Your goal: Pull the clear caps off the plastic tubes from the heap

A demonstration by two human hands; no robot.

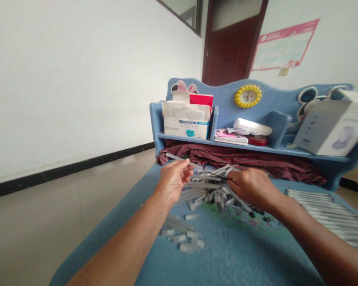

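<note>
My left hand (174, 178) is closed round a thin grey pen barrel (179, 159) that sticks out up and to the left. My right hand (250, 186) is curled, its fingers pinching a dark thin part at about the middle, close to the left hand. Between and below both hands lies a heap of grey pen barrels (205, 190) on the blue desk (226, 254). Several small grey caps (187, 240) lie scattered nearer to me.
A row of finished grey pens (325, 210) lies at the right. A red checked cloth (241, 159) lies under the blue shelf (256, 147), which bears a mask box (186, 127), papers, a yellow clock (248, 95) and a white box (331, 127). Tiled floor lies left.
</note>
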